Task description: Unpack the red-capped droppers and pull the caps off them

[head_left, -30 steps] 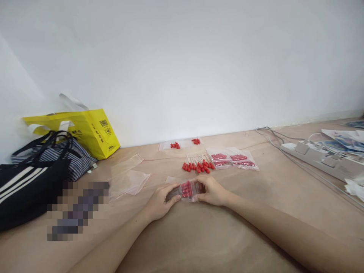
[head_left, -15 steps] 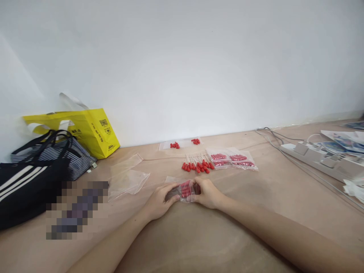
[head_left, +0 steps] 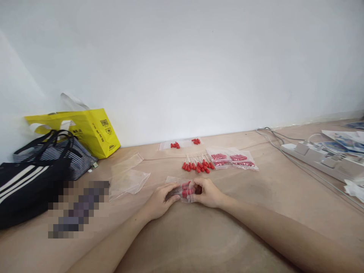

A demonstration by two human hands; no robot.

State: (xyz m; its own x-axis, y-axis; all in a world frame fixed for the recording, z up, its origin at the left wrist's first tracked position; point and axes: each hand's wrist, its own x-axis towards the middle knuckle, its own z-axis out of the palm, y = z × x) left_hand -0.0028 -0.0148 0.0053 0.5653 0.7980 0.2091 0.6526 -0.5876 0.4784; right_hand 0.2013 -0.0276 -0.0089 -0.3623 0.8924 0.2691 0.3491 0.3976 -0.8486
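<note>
At the far left of the light-brown tabletop (head_left: 284, 189), a black fabric bag with white stripes (head_left: 42, 201) lies in front of a navy-and-white striped cloth bag (head_left: 81, 159); a yellow carrier bag with white handles (head_left: 88, 123) stands behind both. To the right, flat clear plastic bags (head_left: 132, 182) lie near the left hand (head_left: 162, 199). The left hand is closed around the left end of a small clear plastic packet with red-tipped contents (head_left: 187, 191), the thumb pressing the near side and the fingers behind. The packet is in front of the wearer, between the two hands and touching both; its long axis runs roughly left to right, from one grip to the other. The right hand (head_left: 210, 193) pinches the right end between thumb and curled fingers. The visible red tips sit toward this end, so the right hand is nearer to them. Beyond the packet, a clear plastic sheet or bag with red pieces (head_left: 184, 144) lies by the wall. A loose row of red-tipped white sticks (head_left: 199, 170) lies closer, with filled clear bags of red pieces (head_left: 239, 158) just beside it on the right. A white power strip (head_left: 309, 163) occupies the far right.
</note>
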